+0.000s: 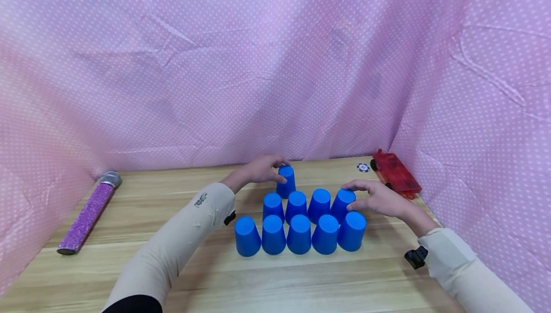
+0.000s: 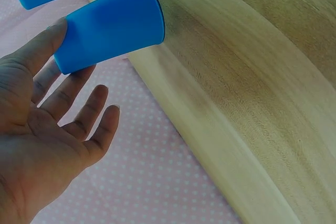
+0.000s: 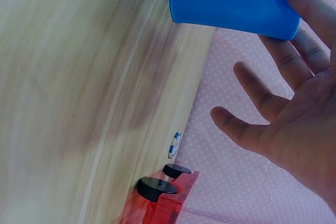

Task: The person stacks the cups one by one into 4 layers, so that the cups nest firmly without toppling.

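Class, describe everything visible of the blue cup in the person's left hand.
The blue cup looks like smooth plastic, with plain tapering sides and no visible handle. It is upside down, closed narrow end up, wide rim down, behind the row of four cups. The left hand pinches it near the top; whether its rim touches the table is unclear.

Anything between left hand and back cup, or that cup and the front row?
Nothing visible separates the left hand from the back cup; they touch. Between that cup and the front row stands a middle row of four cups.
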